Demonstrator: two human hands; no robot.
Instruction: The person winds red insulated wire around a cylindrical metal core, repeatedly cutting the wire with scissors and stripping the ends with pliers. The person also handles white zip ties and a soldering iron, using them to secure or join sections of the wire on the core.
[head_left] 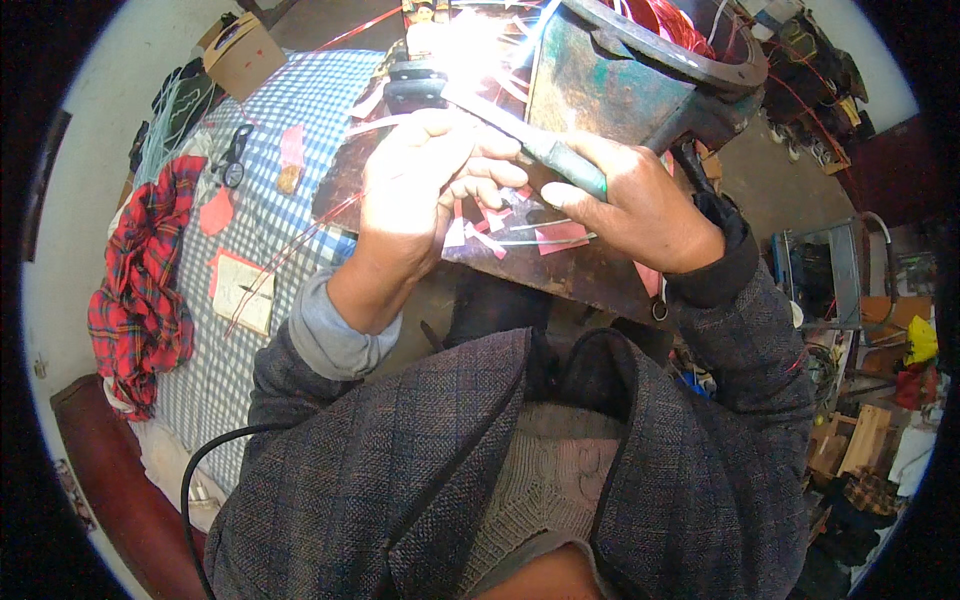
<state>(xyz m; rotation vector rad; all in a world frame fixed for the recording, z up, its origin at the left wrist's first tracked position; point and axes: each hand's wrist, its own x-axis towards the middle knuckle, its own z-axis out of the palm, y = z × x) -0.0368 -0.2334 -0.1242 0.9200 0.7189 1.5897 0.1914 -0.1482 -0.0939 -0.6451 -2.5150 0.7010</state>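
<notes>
My right hand (640,200) is closed round the greenish handle of a long, flat grey tool (530,135); glare hides its far end, so its exact kind does not show. My left hand (430,175) is beside the tool, fingers loosely bent and apart, with nothing visible in it. Beneath both hands lies a dark, worn board (520,275). Pink and white paper scraps (485,240) and thin pale strips are scattered on it. Beyond my right hand stands a green-painted metal motor housing (610,95) with red winding wire (665,25) inside.
On the left, a blue-checked cloth (300,110) bears black-handled scissors (235,160), a notebook with a pen (242,292) and a red plaid garment (145,285). A cardboard box (243,58) stands at the far left. A metal frame (830,270) and clutter are on the right.
</notes>
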